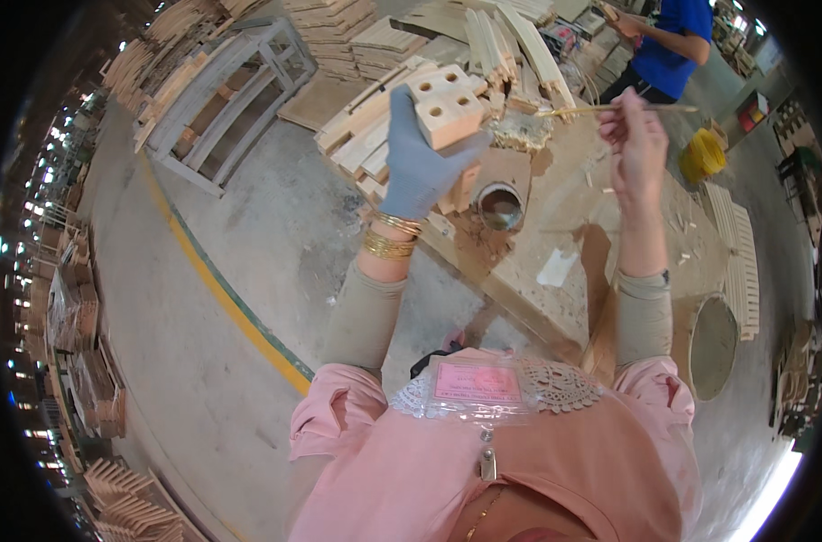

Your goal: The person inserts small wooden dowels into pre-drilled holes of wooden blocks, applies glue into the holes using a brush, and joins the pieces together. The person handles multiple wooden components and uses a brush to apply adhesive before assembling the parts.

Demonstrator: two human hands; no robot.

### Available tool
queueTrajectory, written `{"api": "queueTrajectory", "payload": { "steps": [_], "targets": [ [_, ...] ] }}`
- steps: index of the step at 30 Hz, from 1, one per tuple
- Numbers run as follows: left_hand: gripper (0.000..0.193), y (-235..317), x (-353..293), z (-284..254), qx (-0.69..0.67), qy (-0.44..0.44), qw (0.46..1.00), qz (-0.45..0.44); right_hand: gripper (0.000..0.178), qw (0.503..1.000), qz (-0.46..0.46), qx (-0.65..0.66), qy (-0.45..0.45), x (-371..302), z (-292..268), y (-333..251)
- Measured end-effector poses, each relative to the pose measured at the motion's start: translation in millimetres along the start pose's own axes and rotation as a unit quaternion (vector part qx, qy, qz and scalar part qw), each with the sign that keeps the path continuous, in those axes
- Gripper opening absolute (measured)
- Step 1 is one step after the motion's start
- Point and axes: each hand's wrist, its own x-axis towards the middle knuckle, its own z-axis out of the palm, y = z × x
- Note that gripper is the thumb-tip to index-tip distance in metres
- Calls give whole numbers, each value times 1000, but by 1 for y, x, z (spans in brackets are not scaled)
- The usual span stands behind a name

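My left hand (417, 167), in a grey glove, grips a pale wooden block (454, 131) with several round holes in its top face. It holds the block up over the left edge of the workbench (555, 298). My bare right hand (639, 149) pinches a thin stick (578, 111) that lies almost level and points left toward the block. I cannot tell whether its far end carries a brush tip. Below and right of the block stands an open round can (499, 208) with greyish-brown liquid inside. A crusty, pale clump (524, 133) sits behind the can.
Stacked wooden strips (361, 149) lie on the bench behind my left hand. A grey wooden rack (221, 117) stands on the floor at far left. A co-worker in a blue shirt (677, 50) is at the far right, near a yellow bucket (701, 155). Slatted wood (736, 253) stands right.
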Motion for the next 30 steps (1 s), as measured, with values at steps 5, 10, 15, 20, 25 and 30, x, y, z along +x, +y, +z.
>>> {"api": "queueTrajectory", "payload": {
  "steps": [5, 10, 15, 20, 25, 30],
  "targets": [
    [68, 4, 2, 8, 27, -10, 999, -16, 26, 979, -145, -62, -130, -1, 71, -83],
    [69, 12, 1, 7, 42, -9, 999, -14, 18, 966, -77, -124, -215, -16, 112, -105],
    [79, 16, -1, 6, 59, -2, 998, -36, 19, 939, -132, -169, -269, -21, 124, -101],
    [84, 14, -1, 2, 71, 1, 997, -24, 26, 886, -219, -252, -322, -29, 137, -108],
    [81, 12, 0, 3, 87, -10, 996, -14, 23, 805, -345, -341, -342, -27, 145, -111],
    [77, 11, 3, 3, 110, -11, 994, 9, 21, 770, -397, -333, -371, -25, 154, -113]
  ]
}}
